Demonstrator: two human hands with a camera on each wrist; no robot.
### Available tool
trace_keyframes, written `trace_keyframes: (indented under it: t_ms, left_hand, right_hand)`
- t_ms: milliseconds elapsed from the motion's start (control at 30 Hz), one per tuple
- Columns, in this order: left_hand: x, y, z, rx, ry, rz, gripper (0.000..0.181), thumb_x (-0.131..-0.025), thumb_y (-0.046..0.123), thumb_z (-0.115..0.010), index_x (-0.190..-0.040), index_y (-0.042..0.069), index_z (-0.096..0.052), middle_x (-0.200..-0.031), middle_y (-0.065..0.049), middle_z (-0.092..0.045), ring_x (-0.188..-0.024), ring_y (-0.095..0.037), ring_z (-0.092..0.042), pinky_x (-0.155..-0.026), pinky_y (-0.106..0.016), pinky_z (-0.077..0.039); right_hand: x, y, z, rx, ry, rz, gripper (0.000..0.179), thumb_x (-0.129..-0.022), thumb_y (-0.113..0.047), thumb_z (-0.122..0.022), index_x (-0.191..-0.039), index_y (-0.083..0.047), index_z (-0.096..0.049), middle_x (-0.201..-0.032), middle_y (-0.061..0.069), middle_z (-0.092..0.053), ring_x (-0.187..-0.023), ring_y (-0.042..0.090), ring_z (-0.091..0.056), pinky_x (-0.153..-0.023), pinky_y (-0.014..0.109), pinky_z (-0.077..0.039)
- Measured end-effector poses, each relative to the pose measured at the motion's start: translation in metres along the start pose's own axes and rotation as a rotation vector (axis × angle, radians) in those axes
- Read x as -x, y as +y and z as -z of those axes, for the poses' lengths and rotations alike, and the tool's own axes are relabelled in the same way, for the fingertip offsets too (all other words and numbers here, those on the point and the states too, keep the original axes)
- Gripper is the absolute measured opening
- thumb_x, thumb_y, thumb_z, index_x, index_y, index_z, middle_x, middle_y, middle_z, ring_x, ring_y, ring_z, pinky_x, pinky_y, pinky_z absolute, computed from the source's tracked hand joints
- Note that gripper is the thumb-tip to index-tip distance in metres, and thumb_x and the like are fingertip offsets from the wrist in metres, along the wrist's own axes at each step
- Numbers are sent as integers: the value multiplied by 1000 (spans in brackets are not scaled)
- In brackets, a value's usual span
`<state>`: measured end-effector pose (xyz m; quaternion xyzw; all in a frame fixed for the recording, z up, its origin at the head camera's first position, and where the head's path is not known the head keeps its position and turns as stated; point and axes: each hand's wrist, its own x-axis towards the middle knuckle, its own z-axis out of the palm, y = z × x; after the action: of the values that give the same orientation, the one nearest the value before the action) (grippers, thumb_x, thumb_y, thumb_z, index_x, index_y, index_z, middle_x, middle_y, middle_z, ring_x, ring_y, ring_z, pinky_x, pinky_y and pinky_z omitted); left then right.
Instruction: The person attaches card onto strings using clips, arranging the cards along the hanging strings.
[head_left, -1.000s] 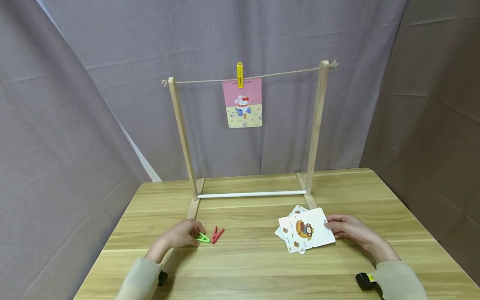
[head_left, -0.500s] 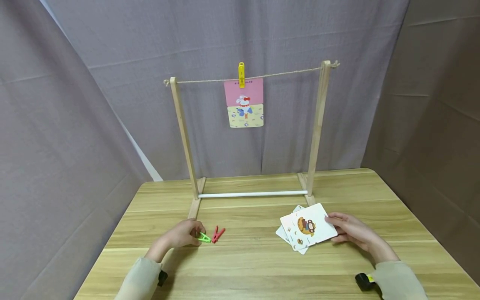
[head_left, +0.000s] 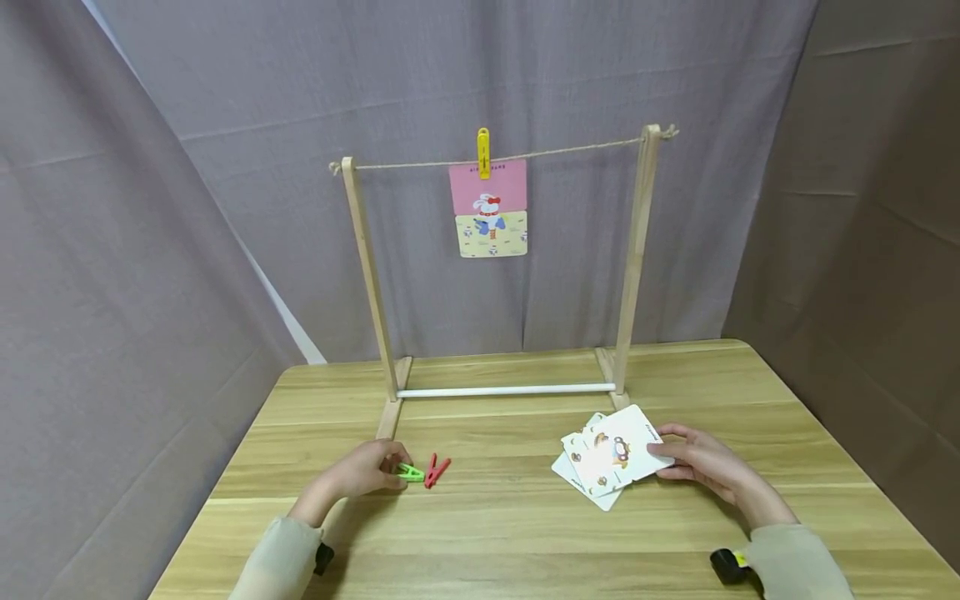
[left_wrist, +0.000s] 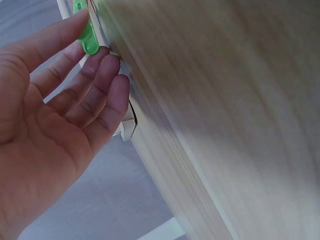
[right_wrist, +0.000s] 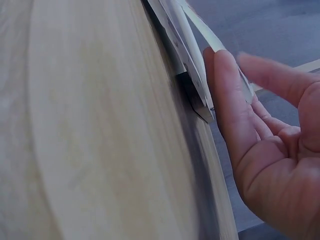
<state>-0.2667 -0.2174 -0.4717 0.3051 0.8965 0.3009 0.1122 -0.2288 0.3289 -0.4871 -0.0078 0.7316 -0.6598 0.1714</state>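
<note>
My left hand [head_left: 369, 468] pinches a green clothespin [head_left: 410, 472] between thumb and fingertips, close over the table. In the left wrist view the thumb lies against the green clothespin [left_wrist: 90, 40], and the other fingers curl loosely below. Just right of it a red clothespin [head_left: 436, 472] lies on the table. My right hand [head_left: 701, 459] holds a white card with a cartoon monkey [head_left: 628, 440] by its right edge. Beneath it, partly hidden, lies another white card [head_left: 600, 495]. The right wrist view shows the held card's thin edge [right_wrist: 205, 30] between thumb and fingers.
Behind the hands stands a wooden frame [head_left: 632, 267] with a rope [head_left: 581, 150] strung across its top. A yellow clothespin [head_left: 483, 154] keeps a pink and yellow rabbit card [head_left: 491, 233] hanging there. A white rod [head_left: 506, 390] joins the frame's feet. Grey curtains [head_left: 247, 125] enclose the table.
The monkey card has lifted and tilted in my right hand, uncovering more of the card beneath. In my left hand the green clothespin has turned slightly more level.
</note>
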Motion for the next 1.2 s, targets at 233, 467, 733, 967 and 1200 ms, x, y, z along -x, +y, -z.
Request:
trace_keyframes:
  t_ms: [233,467,733,967,1200]
  left_hand:
    - [1,-3,-1,17,5,8,19,-87,9,-78,-103,6,-68,-87,-1,-65,-75,-12,-56,-68,-28,-46]
    - [2,-5,-1,33,7,12,17,-89,10,-76,-103,6,-68,-83,2,-62,-71,-12,-54,-63,-26,-45]
    - [2,-5,1,18,47,9,16,-91,14,-75,-103,6,-70,-87,2,-63,-75,-12,-55,-66,-27,-46]
    - [0,-2,6,-8,85,11,22,-89,11,-76,-107,0,-69,-89,-1,-64,-80,-13,-57,-70,-27,-50]
    - [-2,0,12,-22,118,-4,30,-86,8,-79,-109,-6,-66,-93,-10,-64,-83,-19,-59,-72,-28,-51]
  right_hand:
    - [-3,4,3,20,-48,56,65,-93,-4,-69,-141,19,-31,-104,11,-70,-89,18,-70,-81,32,-60]
    - [-2,2,3,48,-41,86,64,-94,-4,-67,-140,21,-31,-106,9,-71,-91,19,-69,-82,32,-59]
    - [-4,-2,3,49,22,84,57,-93,-9,-70,-135,17,-43,-106,4,-69,-93,16,-67,-85,31,-58]
    - [-4,-3,3,49,26,98,55,-94,-9,-69,-134,20,-45,-107,3,-69,-95,14,-68,-87,30,-57]
    - [-5,-5,0,18,48,105,52,-94,-6,-68,-132,22,-47,-105,2,-70,-93,12,-68,-86,29,-58]
